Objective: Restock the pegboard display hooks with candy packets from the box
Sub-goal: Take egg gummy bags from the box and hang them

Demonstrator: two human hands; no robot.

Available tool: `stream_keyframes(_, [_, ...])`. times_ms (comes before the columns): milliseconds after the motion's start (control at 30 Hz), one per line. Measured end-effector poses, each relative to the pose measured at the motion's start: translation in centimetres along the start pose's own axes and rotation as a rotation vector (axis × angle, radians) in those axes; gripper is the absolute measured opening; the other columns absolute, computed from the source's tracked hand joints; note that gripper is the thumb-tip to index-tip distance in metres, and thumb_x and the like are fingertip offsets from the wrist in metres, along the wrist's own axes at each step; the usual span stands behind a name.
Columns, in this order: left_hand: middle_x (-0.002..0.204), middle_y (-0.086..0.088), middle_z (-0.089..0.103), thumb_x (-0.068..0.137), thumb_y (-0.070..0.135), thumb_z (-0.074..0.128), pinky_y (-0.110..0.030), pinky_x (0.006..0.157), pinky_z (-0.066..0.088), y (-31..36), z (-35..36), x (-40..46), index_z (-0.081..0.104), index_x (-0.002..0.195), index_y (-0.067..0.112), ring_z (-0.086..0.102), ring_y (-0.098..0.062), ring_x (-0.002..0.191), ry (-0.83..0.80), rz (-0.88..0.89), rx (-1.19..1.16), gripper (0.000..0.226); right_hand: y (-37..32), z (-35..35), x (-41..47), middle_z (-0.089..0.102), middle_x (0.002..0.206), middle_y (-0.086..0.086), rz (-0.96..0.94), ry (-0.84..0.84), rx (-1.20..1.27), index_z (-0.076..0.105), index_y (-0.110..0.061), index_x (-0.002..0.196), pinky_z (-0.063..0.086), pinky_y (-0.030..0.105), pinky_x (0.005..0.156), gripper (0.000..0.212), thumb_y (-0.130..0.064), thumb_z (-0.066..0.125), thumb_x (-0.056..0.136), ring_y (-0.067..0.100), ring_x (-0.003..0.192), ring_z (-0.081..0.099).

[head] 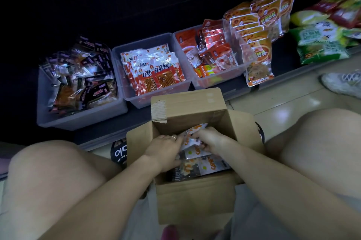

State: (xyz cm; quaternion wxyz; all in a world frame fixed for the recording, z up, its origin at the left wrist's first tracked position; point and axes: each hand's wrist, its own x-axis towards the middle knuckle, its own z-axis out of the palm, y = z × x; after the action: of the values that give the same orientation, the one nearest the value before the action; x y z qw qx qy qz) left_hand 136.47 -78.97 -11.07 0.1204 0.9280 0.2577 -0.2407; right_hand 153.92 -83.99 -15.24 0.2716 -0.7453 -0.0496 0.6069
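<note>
Between the person's knees, at six o'clock, an open cardboard box (195, 196) sits on the floor with candy packets (203, 165) inside. The left hand (164, 152) and right hand (211, 140) both reach in, fingers curled on one white and orange packet (192, 135) near the box's far wall. At twelve o'clock, three clear bins (121, 107) of snack packs line a dark shelf. A shoe (341, 83) stands at two o'clock.

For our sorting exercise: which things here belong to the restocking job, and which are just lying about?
Job: cardboard box; candy packets; left hand; right hand.

Lying about: three plastic bins of snacks; orange bags; green bags; sneaker.
</note>
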Motion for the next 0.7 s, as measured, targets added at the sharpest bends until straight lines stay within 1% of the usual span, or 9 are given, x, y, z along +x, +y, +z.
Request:
stream_keyframes(67, [0.148, -0.012, 0.052, 0.096, 0.049, 0.065, -0.038, 0.1, 0.048, 0.2, -0.6, -0.1, 0.025, 0.161, 0.012, 0.057, -0.031, 0.131, 0.016, -0.058, -0.125, 0.085, -0.4, 0.6, -0.9, 0.062, 0.067, 0.008, -0.03, -0.047, 0.064, 0.07, -0.008, 0.086, 0.041, 0.021, 0.041, 0.012, 0.002, 0.062, 0.09, 0.017, 0.054, 0.055])
stream_keyframes(133, [0.146, -0.012, 0.054, 0.097, 0.045, 0.065, -0.04, 0.092, 0.052, 0.3, -1.0, 0.0, 0.029, 0.157, 0.013, 0.061, -0.033, 0.126, 0.028, -0.103, -0.178, 0.077, -0.6, 0.8, -1.9, 0.062, 0.066, 0.005, -0.049, -0.101, 0.052, 0.072, -0.01, 0.083, 0.042, 0.022, 0.043, 0.015, 0.003, 0.066, 0.087, 0.014, 0.053, 0.054])
stream_keyframes(200, [0.141, -0.012, 0.057, 0.1, 0.039, 0.062, -0.042, 0.088, 0.054, 0.4, -1.1, -0.2, 0.033, 0.153, 0.014, 0.062, -0.035, 0.122, 0.016, -0.103, -0.151, 0.066, -0.1, 0.4, -1.8, 0.069, 0.081, 0.008, -0.05, -0.092, 0.012, 0.073, -0.009, 0.095, 0.052, 0.025, 0.054, 0.014, 0.002, 0.068, 0.088, 0.017, 0.067, 0.064])
stream_keyframes(267, [0.139, -0.013, 0.058, 0.102, 0.033, 0.057, -0.042, 0.087, 0.052, 0.4, -1.2, -0.4, 0.036, 0.15, 0.013, 0.062, -0.036, 0.121, -0.005, -0.087, -0.094, 0.057, 1.0, -0.3, -0.5, 0.071, 0.098, 0.018, -0.045, 0.022, -0.017, 0.07, 0.0, 0.111, 0.059, 0.034, 0.069, 0.022, 0.003, 0.067, 0.089, 0.027, 0.084, 0.07])
stream_keyframes(367, [0.137, -0.012, 0.059, 0.101, 0.03, 0.056, -0.041, 0.088, 0.05, 0.4, -1.0, -0.5, 0.041, 0.146, 0.012, 0.061, -0.036, 0.124, -0.031, -0.08, -0.034, 0.051, 2.9, -1.0, 1.8, 0.072, 0.115, 0.027, -0.031, 0.135, -0.076, 0.07, 0.004, 0.112, 0.06, 0.053, 0.093, 0.027, -0.001, 0.071, 0.086, 0.04, 0.101, 0.072])
stream_keyframes(400, [0.136, -0.012, 0.06, 0.101, 0.031, 0.057, -0.04, 0.089, 0.049, 0.4, -0.9, -0.5, 0.043, 0.144, 0.012, 0.061, -0.035, 0.123, -0.031, -0.075, -0.013, 0.049, 3.8, -1.1, 3.5, 0.072, 0.119, 0.024, -0.03, 0.142, -0.09, 0.071, 0.001, 0.113, 0.059, 0.055, 0.095, 0.03, -0.007, 0.074, 0.085, 0.039, 0.103, 0.072])
stream_keyframes(500, [0.135, -0.011, 0.063, 0.1, 0.034, 0.057, -0.038, 0.094, 0.047, 0.3, -0.4, -0.5, 0.046, 0.143, 0.014, 0.062, -0.035, 0.122, -0.043, -0.058, 0.061, 0.048, 4.3, -0.8, 4.2, 0.067, 0.134, 0.013, -0.047, 0.107, -0.185, 0.066, -0.007, 0.132, 0.053, 0.046, 0.104, 0.043, -0.02, 0.076, 0.091, 0.034, 0.12, 0.065])
stream_keyframes(600, [0.135, -0.011, 0.063, 0.099, 0.038, 0.06, -0.036, 0.098, 0.043, 0.6, 0.1, -0.4, 0.045, 0.144, 0.014, 0.061, -0.033, 0.123, -0.079, -0.018, 0.121, 0.053, 3.0, -0.8, 2.7, 0.065, 0.136, 0.015, -0.046, 0.128, -0.198, 0.063, -0.003, 0.134, 0.052, 0.042, 0.103, 0.044, -0.014, 0.076, 0.093, 0.034, 0.123, 0.064])
stream_keyframes(700, [0.136, -0.011, 0.062, 0.098, 0.044, 0.061, -0.037, 0.103, 0.041, 0.6, 0.4, 0.1, 0.045, 0.144, 0.014, 0.06, -0.031, 0.124, -0.124, -0.006, 0.104, 0.058, 2.3, -1.1, 2.6, 0.07, 0.122, 0.021, -0.015, 0.203, -0.187, 0.066, 0.002, 0.124, 0.057, 0.044, 0.094, 0.039, -0.005, 0.08, 0.088, 0.038, 0.113, 0.068])
